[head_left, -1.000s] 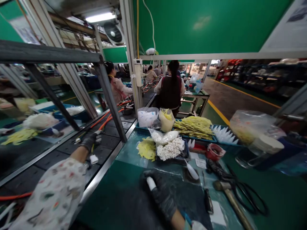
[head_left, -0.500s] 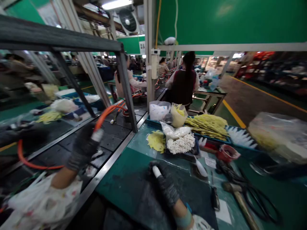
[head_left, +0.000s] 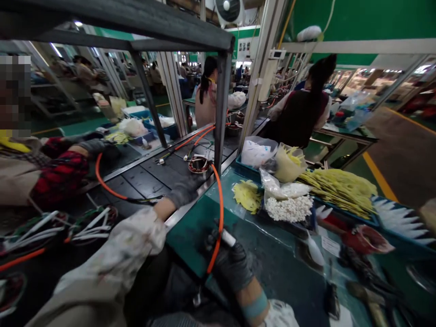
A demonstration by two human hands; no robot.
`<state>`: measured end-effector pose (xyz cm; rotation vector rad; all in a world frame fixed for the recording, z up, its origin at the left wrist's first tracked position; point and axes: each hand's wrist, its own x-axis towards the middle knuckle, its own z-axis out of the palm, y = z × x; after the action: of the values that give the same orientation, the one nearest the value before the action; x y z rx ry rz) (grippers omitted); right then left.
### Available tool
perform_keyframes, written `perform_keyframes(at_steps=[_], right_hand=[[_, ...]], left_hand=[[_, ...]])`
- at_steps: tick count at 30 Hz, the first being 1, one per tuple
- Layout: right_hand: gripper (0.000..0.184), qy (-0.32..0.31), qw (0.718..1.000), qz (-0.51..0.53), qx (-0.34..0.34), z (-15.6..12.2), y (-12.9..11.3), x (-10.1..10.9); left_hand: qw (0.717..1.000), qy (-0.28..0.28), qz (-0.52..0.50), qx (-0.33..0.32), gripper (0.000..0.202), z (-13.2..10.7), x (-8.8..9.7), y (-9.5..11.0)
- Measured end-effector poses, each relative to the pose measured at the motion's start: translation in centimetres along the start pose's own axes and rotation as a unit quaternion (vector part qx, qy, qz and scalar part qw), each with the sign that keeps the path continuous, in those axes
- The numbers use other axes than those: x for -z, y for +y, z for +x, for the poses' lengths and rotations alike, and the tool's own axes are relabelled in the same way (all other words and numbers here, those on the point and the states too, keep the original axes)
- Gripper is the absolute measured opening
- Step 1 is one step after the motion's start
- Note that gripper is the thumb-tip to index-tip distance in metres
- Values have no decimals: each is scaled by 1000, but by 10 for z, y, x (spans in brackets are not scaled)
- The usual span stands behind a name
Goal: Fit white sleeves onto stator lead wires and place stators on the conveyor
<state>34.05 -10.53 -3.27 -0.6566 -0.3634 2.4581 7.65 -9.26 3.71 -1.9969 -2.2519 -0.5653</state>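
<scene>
Cable: an orange cable (head_left: pixel 220 213) is curving from a wound coil (head_left: pixel 199 164) on the conveyor (head_left: pixel 136 181), over the conveyor's edge and into the right hand (head_left: pixel 229 265).
Around: white pellets (head_left: pixel 289 209) and yellow strips (head_left: pixel 337 190) are lying in trays on the desk (head_left: pixel 282 281), to the right of the cable.
Co-worker: a gloved hand (head_left: pixel 97 147) with a plaid sleeve is working at the far left, well apart from the person's hands.
Left hand (head_left: pixel 185 190): black-gloved, lying flat and open just beside the cable, reaching toward the coil and holding nothing.
Right hand: black-gloved, closing narrowly around the cable, with a white sleeve (head_left: pixel 229 237) showing at the fingers.
</scene>
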Motion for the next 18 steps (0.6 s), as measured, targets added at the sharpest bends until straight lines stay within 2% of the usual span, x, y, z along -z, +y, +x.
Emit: perform_keyframes(at_steps=[3,5,7,10,13,18], right_hand=[[47,37,999,6,5,0,6,2],[40,59,998,4,11,-1,8,5],[39,68,998,7,13,-4,10,8],[46,76,997,12,-3,-9,15,10],[46,88,996,-1,-8,-9,20,10],[47,59,997,-55,-17,-1,33,8]], left_hand=[[998,-1,20,67,48,53,-3,-22],[995,-18,27,97,49,69,-12,-28],[991,-33,36,127,48,72,-21,-29],[983,-49,53,166,47,59,-32,-27],[977,-62,62,197,47,32,-34,-29],[965,-49,52,251,43,-16,-15,-40]])
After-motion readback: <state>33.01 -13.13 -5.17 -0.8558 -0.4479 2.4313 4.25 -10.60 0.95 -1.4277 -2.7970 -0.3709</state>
